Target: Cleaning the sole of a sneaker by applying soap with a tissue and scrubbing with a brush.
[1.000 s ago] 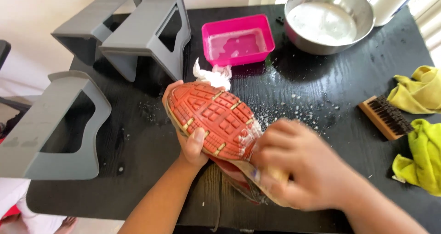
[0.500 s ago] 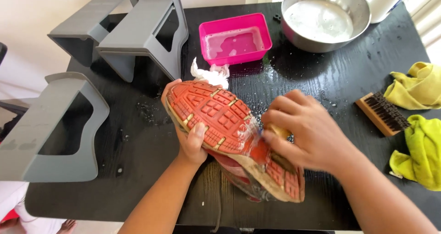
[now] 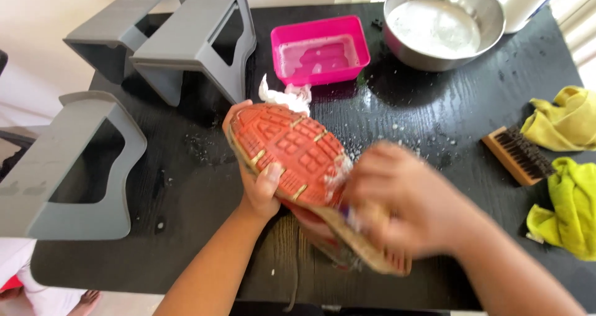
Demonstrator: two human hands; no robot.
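My left hand (image 3: 261,192) grips a sports shoe (image 3: 285,151) by its front part, the red ridged sole turned up and soapy foam on its middle. My right hand (image 3: 403,204), blurred by motion, presses a small pale scrubbing brush (image 3: 372,220) against the heel half of the sole. The brush is mostly hidden under my fingers. White crumpled paper (image 3: 285,97) sticks out behind the toe of the shoe.
A pink tub (image 3: 320,49) of soapy water and a steel bowl (image 3: 444,24) stand at the back of the black wet table (image 3: 434,111). A wooden brush (image 3: 518,154) and yellow-green cloths (image 3: 568,204) lie right. Grey stands (image 3: 81,167) fill the left.
My right hand has slid down from the sole's middle toward the heel after an upward stroke, scrubbing back and forth. The left hand keeps its hold and the shoe barely shifts.
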